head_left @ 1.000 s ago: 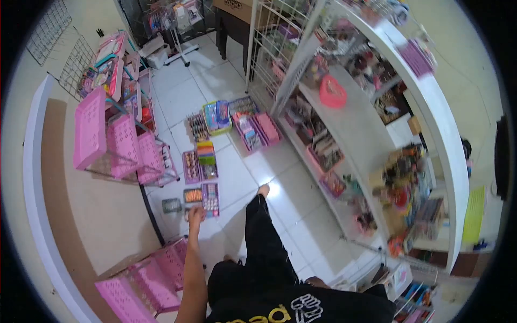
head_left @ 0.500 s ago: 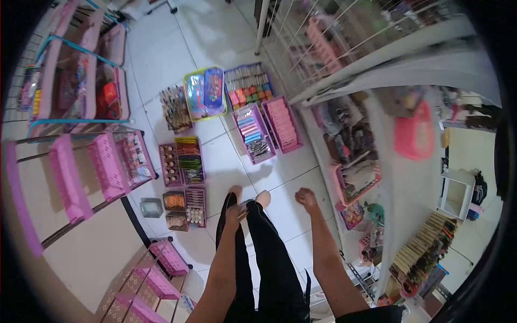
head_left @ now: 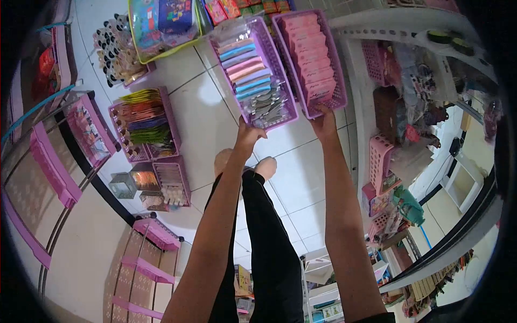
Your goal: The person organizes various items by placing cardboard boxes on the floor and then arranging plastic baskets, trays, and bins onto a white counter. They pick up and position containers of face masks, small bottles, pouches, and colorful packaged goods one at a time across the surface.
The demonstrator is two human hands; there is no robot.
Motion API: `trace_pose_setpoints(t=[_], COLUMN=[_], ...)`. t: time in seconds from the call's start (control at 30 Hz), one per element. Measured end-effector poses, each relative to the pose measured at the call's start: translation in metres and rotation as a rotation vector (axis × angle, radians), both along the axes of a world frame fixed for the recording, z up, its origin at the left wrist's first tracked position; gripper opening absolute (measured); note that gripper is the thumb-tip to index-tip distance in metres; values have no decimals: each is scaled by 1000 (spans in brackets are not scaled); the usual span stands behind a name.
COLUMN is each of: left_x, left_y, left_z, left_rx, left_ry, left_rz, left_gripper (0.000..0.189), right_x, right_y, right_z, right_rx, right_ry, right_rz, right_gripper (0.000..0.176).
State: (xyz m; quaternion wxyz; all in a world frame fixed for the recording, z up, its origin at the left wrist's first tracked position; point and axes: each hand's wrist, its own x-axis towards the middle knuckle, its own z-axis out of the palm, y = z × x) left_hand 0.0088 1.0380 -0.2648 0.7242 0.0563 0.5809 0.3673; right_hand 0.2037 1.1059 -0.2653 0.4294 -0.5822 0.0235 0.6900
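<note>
Both arms reach forward from the lower part of the view, nearly straight and a little apart, with the bare feet (head_left: 265,168) between them on the white tiled floor (head_left: 293,167).

The left hand (head_left: 251,137) is at the near left corner of the basket of coloured packets (head_left: 295,116). Its fingers bend up against the corner and its thumb points right, just below the near end; the grip is partly closed on that corner. The right hand (head_left: 325,125) meets the near end of the basket of pink packets (head_left: 341,97), palm down, its fingers curled over the rim in a partly closed grip. How firmly either grip presses cannot be told.

The two purple baskets lie side by side on the floor, long sides close together. Silvery items (head_left: 267,107) fill the near end of the left one. Well to the left stands the basket of green and yellow packets (head_left: 173,129), with a clear box (head_left: 123,185) nearer the person.
</note>
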Motion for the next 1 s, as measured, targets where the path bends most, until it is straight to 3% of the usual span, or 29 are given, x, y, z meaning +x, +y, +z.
trace_pose_setpoints(t=[0.17,0.33,0.43,0.53,0.8,0.93,1.0], left_x=[3,-5,-14,-24,-49,-67,-78], left_y=[8,0,-5,-2,-2,-25,-42], left_z=[16,7,14,23,46,79,117], left_rx=[-37,-130,-242,-147,23,24,30], left_ry=[-112,-293,-287,-345,-215,-177,-119], left_rz=[241,298,425,499,469,475,453], left_gripper=[63,32,39,33,14,1,4], right_x=[3,9,6,-3,-11,-16,-13], right_y=[1,-6,-15,-21,-41,-58,-82], right_z=[-5,7,17,30,68,106,120], right_rx=[26,-49,-21,-7,24,38,30], right_ry=[-69,-203,-205,-181,-167,-249,-278], right_rz=[-5,14,-19,-42,-69,-28,-28], right_gripper=[21,19,18,17,21,24,25])
